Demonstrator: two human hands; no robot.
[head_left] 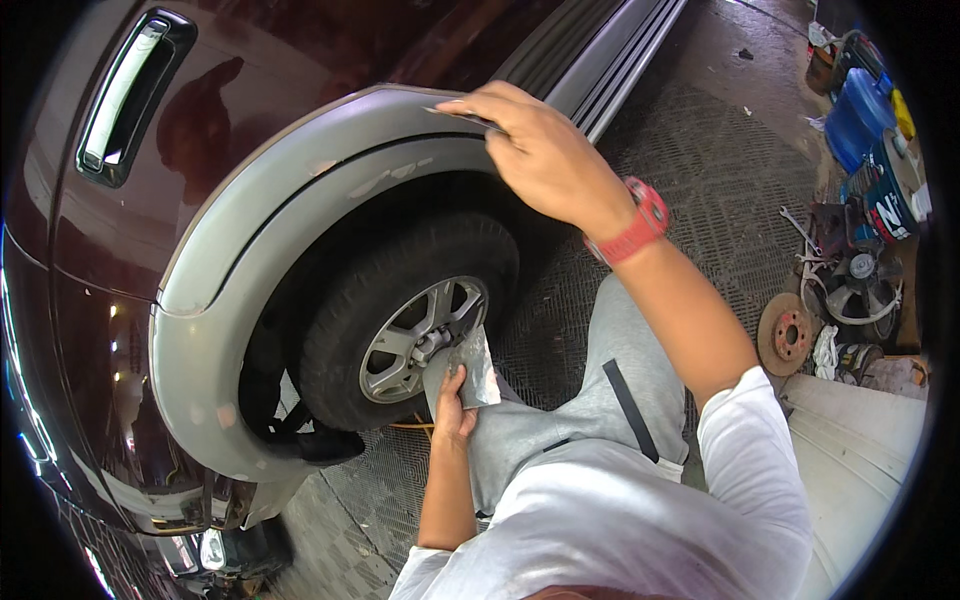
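My right hand (545, 150), with a red watch (640, 228) on its wrist, is raised to the top of a grey wheel arch trim (330, 160). Its fingers pinch a thin flat spreader (470, 118), seen nearly edge-on, whose tip is at the trim's upper edge. Lower down, in front of the wheel (420, 340), my left hand (453, 408) is closed on a flat grey plate (478, 372) with pale smears, held over my leg. Patches of lighter and pinkish colour mark the trim. Whether the spreader carries any paste is too small to tell.
A dark red car body (250, 60) with a chrome door handle (125, 95) rises at the left. A ribbed side step (625, 60) runs off to the upper right. Along the right stand a blue jug (860, 120), a bucket (890, 190), a rusty brake disc (785, 335) and wrenches (800, 230).
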